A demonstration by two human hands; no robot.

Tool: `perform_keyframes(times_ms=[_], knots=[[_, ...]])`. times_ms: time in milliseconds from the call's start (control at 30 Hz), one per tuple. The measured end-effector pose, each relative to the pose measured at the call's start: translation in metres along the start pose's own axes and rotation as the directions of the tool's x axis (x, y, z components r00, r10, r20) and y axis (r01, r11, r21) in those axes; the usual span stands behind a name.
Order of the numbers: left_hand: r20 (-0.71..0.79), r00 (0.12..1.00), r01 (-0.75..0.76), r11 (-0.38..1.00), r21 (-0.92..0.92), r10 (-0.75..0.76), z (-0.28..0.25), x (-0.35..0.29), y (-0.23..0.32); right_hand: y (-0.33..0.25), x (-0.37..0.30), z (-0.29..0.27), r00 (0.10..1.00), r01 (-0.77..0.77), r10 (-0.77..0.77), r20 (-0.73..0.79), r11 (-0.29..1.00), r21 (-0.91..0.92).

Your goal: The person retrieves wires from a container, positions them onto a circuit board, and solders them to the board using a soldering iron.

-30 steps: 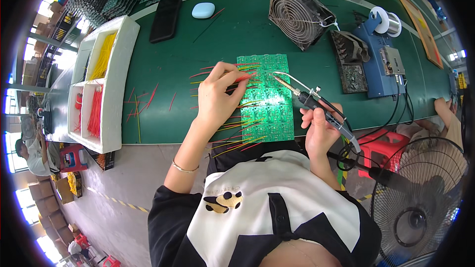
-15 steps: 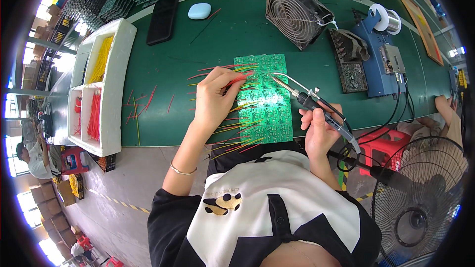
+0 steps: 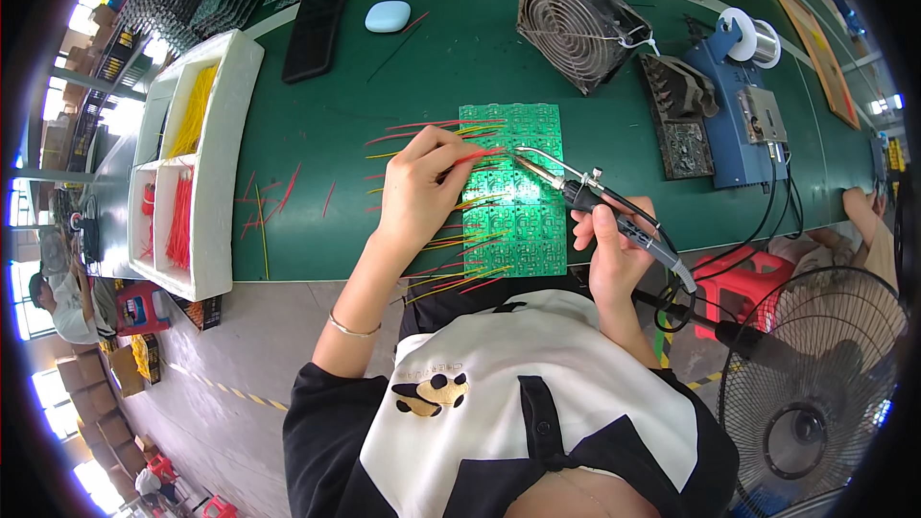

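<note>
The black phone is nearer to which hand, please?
Left: the left hand is below and right of the black phone in the picture; the right hand is lower and farther right.

a rectangular green circuit-board panel [image 3: 528, 192] lies flat at the desk's [image 3: 336, 125] near edge; a black-and-grey soldering iron [image 3: 582, 197] slants near thin red wires [image 3: 488, 153].

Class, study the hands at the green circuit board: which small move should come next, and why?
Probably, the right hand should ease the soldering iron slightly toward the red wire while the left hand holds steady. The left hand pinches that wire with its end over the circuit board, and the iron's tip is close by; any contact is too small to tell.
</note>
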State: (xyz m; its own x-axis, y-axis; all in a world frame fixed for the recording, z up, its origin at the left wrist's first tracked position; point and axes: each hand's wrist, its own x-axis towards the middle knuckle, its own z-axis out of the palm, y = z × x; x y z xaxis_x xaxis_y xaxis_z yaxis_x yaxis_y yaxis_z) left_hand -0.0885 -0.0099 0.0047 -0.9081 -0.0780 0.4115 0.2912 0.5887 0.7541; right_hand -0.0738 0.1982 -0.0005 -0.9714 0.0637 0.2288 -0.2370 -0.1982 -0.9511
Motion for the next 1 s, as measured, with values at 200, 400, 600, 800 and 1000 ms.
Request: perform_keyframes(times_ms=[200, 400, 600, 800, 1000], knots=[[0.031, 0.999, 0.03, 0.999, 0.036, -0.031, -0.0033, 0.0027, 0.0058, 0.0004, -0.0008, -0.0006, 1.0, 0.002, -0.002, -0.008, 1.0, -0.007], [0.027, 0.999, 0.028, 0.999, 0.03, -0.029, -0.0017, 0.0008, 0.0025, 0.0002, -0.0012, 0.0014, 1.0, 0.005, -0.006, -0.01, 1.0, -0.028], [0.04, 0.998, 0.04, 0.997, 0.06, -0.042, -0.0019, 0.0006, 0.0018, -0.0006, -0.001, 0.0026, 1.0, 0.011, -0.011, -0.013, 0.999, -0.053], [-0.003, 0.998, -0.064, 0.985, 0.161, 0.065, 0.0001, 0.0012, 0.001, 0.0007, -0.0003, 0.0012, 0.999, 0.021, -0.023, -0.024, 0.998, -0.063], [-0.008, 0.997, -0.072, 0.985, 0.155, 0.074, 0.0, 0.0004, 0.0002, 0.003, 0.0, -0.0019, 0.998, 0.033, -0.03, -0.049, 0.998, 0.062]])
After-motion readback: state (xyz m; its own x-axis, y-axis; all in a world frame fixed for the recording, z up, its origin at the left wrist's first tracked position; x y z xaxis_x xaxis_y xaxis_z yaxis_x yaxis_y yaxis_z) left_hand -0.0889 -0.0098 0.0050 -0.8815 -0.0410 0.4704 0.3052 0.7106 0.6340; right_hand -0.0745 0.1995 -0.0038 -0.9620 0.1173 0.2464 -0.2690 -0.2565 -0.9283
